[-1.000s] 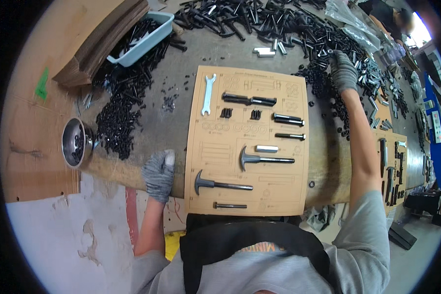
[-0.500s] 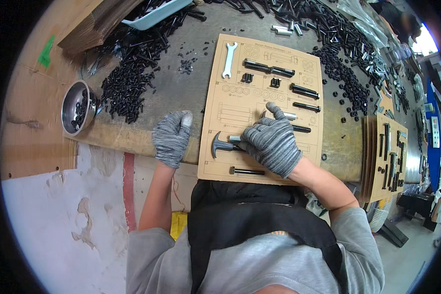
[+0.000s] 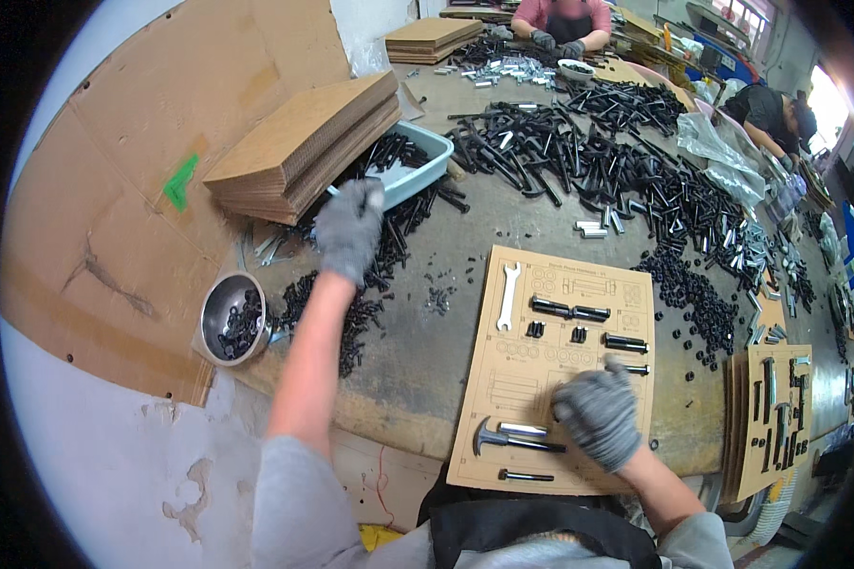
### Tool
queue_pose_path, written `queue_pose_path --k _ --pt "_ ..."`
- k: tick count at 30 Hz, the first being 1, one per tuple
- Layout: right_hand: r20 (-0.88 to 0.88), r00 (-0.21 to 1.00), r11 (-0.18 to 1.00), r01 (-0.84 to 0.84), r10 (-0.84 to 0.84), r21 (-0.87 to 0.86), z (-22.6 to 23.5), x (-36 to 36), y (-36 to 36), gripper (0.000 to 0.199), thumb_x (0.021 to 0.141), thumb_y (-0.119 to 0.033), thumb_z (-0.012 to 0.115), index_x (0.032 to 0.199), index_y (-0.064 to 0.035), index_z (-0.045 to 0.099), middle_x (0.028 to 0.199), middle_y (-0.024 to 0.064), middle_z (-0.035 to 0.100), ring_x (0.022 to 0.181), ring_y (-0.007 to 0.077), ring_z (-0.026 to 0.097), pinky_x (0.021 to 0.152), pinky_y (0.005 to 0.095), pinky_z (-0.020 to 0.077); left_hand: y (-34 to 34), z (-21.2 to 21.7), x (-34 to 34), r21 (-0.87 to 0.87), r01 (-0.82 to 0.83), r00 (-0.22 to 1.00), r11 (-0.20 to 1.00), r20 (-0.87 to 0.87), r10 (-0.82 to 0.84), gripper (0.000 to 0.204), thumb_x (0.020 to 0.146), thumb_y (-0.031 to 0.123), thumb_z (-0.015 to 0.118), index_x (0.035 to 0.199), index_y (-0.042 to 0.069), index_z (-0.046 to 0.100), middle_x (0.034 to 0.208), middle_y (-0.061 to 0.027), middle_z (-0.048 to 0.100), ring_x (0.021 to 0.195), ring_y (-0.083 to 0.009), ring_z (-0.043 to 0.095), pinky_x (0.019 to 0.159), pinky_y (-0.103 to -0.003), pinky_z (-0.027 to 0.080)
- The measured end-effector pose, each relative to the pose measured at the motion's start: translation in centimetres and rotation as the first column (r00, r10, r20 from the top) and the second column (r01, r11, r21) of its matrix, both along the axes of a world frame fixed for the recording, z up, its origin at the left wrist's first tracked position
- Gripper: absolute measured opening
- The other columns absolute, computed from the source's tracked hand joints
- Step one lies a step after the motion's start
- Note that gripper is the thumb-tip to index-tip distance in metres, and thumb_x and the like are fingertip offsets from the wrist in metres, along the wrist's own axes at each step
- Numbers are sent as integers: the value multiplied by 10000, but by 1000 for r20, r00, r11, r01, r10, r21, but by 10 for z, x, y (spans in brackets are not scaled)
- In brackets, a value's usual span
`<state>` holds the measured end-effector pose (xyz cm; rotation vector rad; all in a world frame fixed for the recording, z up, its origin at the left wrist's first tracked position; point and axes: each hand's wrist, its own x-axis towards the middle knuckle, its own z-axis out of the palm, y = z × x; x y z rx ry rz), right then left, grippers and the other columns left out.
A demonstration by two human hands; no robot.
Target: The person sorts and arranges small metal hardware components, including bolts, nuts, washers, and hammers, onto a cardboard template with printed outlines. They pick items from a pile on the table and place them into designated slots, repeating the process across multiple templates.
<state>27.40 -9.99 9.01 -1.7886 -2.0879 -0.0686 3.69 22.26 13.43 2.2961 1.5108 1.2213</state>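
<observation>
Printed tan cardboard panel (image 3: 479, 403), face up, with silver open-ended wrench (image 3: 509, 296) lengthwise at upper left, black bolts (image 3: 626, 342) at right, dark hammer-headed tool (image 3: 517, 441) crosswise below. Farther left, light-blue tray (image 3: 422, 180).

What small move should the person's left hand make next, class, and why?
Probably close the left hand on one of the black parts in the light blue tray: the hand appears at the tray's near side, and several printed outlines on the cardboard sheet bear no parts. Whether its grip already holds something cannot be told; the right hand is over the sheet.
</observation>
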Motion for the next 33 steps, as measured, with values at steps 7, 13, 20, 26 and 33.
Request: queue_pose_path --k 7,13,20,26,33 --pt "-706 497 662 747 -504 52 -67 134 -60 146 912 -112 556 872 5 633 781 125 622 685 186 560 666 321 468 169 -24 18 -407 -287 662 867 -739 -128 399 824 279 566 1179 113 643 1255 -143 588 1160 -310 567 984 -408 441" --pt "-592 510 586 807 -624 77 -107 160 -93 201 941 -187 560 875 -6 614 747 42 591 683 139 513 653 303 453 191 -46 23 -398 -351 754 847 -656 4 355 794 257 624 1090 72 684 1197 -180 614 1115 -306 593 939 -401 467" --pt "-785 346 630 773 -513 -71 -62 137 -80 231 925 -236 570 867 -27 649 702 18 598 645 105 543 585 260 443 111 -17 37 -154 257 964 954 116 -241 136 837 173 681 913 63 704 802 -52 666 667 -114 572 622 -282 473" --pt "-906 369 963 238 -207 -123 13 58 -17 299 927 -238 594 1085 8 656 856 72 680 781 115 626 708 243 516 -136 10 98 -260 761 628 595 524 -575 108 844 94 659 948 79 684 871 -18 667 770 -109 603 659 -278 497" --pt "-988 -103 990 70 -115 -123 0 34 -39 266 956 -256 561 1063 -24 634 969 60 670 893 141 619 817 281 510 -248 -25 123 -371 887 380 276 245 -892 207 806 68 695 1011 48 682 943 -103 691 866 -210 664 810 -320 525"
